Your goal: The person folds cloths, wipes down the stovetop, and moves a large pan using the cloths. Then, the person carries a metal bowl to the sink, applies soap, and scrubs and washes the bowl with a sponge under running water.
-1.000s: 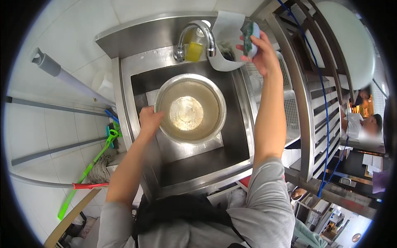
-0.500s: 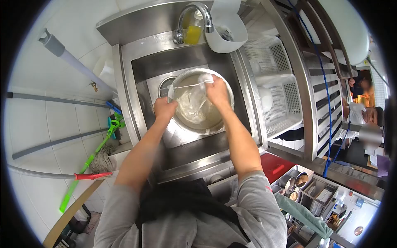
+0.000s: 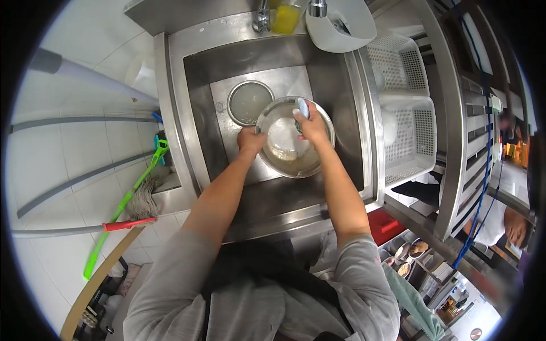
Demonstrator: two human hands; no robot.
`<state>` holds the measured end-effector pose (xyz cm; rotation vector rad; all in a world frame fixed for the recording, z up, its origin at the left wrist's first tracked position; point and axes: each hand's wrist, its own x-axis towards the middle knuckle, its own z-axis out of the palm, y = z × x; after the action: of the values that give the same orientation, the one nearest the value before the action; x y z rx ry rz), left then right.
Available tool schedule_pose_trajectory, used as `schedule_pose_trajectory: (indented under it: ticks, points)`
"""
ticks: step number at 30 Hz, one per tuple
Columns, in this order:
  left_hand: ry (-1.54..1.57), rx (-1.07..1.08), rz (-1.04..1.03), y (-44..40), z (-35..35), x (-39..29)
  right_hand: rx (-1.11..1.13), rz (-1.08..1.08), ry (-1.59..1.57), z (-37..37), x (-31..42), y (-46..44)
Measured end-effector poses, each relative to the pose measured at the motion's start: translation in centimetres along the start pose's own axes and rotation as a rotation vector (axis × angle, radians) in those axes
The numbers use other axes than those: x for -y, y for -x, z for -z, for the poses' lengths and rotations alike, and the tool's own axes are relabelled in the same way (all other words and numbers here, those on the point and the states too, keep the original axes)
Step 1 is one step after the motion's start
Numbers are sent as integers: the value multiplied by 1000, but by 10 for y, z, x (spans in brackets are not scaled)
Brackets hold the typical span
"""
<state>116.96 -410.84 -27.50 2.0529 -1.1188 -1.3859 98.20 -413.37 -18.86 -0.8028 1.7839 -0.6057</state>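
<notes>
A round metal pot point(image 3: 296, 168) sits tilted in the steel sink, its shiny inside wet with a little cloudy liquid. My left hand point(image 3: 250, 142) is closed on the pot's left rim, thumb inside. Inside the upper right of the pot, my right hand point(image 3: 313, 128) is closed around a pale bluish-white object with a green edge point(image 3: 303, 107). It looks like a scouring sponge, but the fingers cover most of it. Left of the pot, the round drain basket point(image 3: 251, 102) in the sink floor stands full of murky water.
The steel sink point(image 3: 199, 131) has a faucet point(image 3: 261, 20), yellow bottle point(image 3: 286, 19) and white container point(image 3: 341, 28) behind it. White plastic baskets point(image 3: 409, 136) stand to the right. A green-handled mop point(image 3: 122, 207) leans at the left. Other people are at far right.
The pot has tilted, and its whitish, cloudy contents have mostly gone, showing the bottom. The drain now holds murky water. My head view has shifted slightly.
</notes>
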Motion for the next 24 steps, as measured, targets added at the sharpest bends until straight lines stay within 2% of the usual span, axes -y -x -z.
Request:
schedule_pose_trajectory:
  ticks: [2,3,7,10,11,14,15,18,19,20,22,24]
  points:
    - [34,23,45,-11,-10,10,-38,-50,-7,-6,4,-8]
    - [38,37,56,-20,-13,20,-97,101,39,-16,-25,-34]
    - [210,8,15,-31,-17,32,-218,498,447,-49,-19,-47]
    - [272,-91,16,-31,-13,25,-486,550,964,-39,-16,-64]
    - [214,-124,-28,-35,-12,27,-528,521,936,-38,-26,-70]
    - [119,-212,-123,-46,-14,30,-308,755,963,-57,-32,-82]
    - [133,-223,-125,-48,-16,32,-271,974,968,-68,-28,-83]
    - [-1,-270,-139,-46,-13,35,-303,723,1061,-58,-33,-97]
    - [-1,-258,-119,-40,-11,34,-353,612,972,-39,-30,-84]
    - [6,-252,-103,-40,-10,34,-297,525,860,-18,-39,-81]
    - [-78,-265,-223,-38,-9,32,-260,450,818,-1,-46,-74]
    - [-255,-274,-412,-50,-8,20,-168,541,802,-1,-39,-79]
